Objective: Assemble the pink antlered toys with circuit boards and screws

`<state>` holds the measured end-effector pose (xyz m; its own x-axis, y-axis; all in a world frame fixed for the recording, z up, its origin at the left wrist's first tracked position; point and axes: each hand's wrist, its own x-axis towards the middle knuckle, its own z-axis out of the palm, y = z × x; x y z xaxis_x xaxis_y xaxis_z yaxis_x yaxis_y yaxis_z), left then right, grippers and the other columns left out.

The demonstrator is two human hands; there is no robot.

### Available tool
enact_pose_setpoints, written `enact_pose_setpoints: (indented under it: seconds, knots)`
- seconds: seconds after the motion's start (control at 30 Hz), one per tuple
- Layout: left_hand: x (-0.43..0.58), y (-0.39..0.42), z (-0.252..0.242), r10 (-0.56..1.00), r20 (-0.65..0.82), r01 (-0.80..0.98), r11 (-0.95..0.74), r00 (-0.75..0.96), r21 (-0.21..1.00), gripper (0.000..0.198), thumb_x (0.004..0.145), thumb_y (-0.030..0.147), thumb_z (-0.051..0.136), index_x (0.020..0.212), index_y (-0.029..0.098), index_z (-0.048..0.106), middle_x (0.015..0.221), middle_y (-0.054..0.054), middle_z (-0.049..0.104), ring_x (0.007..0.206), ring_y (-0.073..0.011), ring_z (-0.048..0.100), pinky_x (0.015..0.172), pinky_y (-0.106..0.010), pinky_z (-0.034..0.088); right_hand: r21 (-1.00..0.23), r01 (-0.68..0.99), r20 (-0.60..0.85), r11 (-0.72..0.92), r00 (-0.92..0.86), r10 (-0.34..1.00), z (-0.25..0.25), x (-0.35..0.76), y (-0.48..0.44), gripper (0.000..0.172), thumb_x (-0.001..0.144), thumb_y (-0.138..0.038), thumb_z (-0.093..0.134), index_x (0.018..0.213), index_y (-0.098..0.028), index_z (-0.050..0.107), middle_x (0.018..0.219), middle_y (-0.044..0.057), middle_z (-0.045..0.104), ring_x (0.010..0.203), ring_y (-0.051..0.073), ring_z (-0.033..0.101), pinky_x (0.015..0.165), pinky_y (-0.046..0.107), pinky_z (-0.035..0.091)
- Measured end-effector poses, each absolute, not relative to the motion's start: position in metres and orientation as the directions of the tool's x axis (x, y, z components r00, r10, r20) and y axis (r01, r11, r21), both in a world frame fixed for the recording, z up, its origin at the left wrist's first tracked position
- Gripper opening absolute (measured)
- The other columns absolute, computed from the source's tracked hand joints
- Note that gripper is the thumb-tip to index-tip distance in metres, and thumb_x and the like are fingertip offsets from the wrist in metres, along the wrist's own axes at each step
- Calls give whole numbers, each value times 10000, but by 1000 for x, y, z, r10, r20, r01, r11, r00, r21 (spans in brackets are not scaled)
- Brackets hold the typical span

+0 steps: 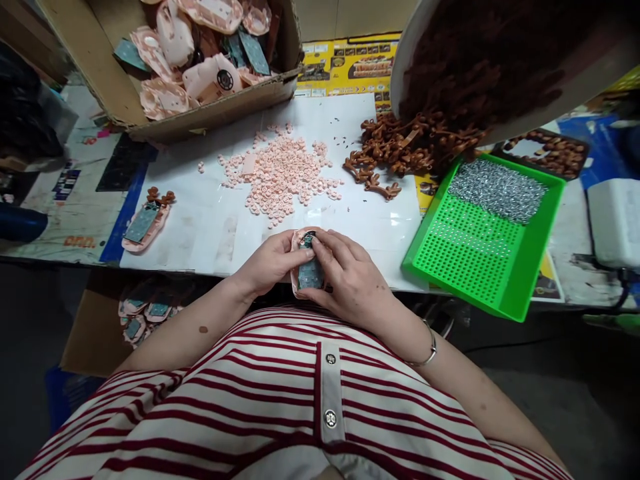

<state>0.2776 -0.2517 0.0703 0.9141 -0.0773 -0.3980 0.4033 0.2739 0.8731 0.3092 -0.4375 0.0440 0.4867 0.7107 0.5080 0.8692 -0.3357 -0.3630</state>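
A pink plastic toy shell with a green circuit board (310,272) inside it sits at the table's near edge, gripped from both sides. My left hand (270,261) curls around the shell's left side. My right hand (350,277) wraps the right side, its fingertips pressing on the top of the board. A heap of small pink buttons (283,175) lies just beyond my hands. To its right is a pile of brown antler-shaped pieces (400,150).
A finished pink shell with brown antlers (147,220) lies at the left. A cardboard box of pink shells (200,53) stands at the back left. A green perforated tray (475,253) with silver screws sits right. A white bowl (500,60) holds brown parts. Another box (145,310) is below the table.
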Motion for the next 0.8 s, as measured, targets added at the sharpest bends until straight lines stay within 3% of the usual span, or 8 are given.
enact_pose_setpoints:
  seconds: [0.13,0.27,0.43,0.6,0.8]
  knots:
    - [279,-249,70,-138,-320,347,279,937,896,495,709,294,863,1160,153,712,1183,-101,725,1100,-238,659,951,-316,491,-354,866,504,-352,494,708,43,311,-439,838,920,-571,635,1537,-60,390,1423,268,593,1353,379,544,1089,597,531]
    - [280,-247,74,-198,-269,322,328,943,888,537,700,244,861,1206,174,697,1327,-115,673,1245,-289,606,1028,-344,466,-292,889,591,-354,458,664,44,313,-438,833,931,-567,618,1541,-52,381,1398,264,613,1341,372,548,1072,581,540]
    - [280,-257,79,-208,-263,327,399,942,857,540,719,222,831,1233,180,673,1254,-105,697,1179,-281,643,978,-338,495,-222,899,661,-377,423,619,48,315,-438,833,922,-565,636,1515,-25,408,1347,261,645,1307,363,558,1065,545,547]
    - [281,-269,76,-168,-280,326,470,945,820,525,723,186,823,1223,209,664,1185,-66,709,1141,-233,658,998,-316,490,-273,869,632,-413,486,604,47,314,-440,787,938,-564,611,1535,-97,399,1383,229,629,1304,362,565,1078,567,524]
    - [288,-281,71,-58,-354,339,470,933,815,499,694,198,859,1154,183,667,1080,-40,729,1049,-193,674,941,-279,506,-356,826,593,-436,561,578,40,321,-439,824,884,-630,650,1448,-47,500,1343,269,634,1235,387,583,1024,595,536]
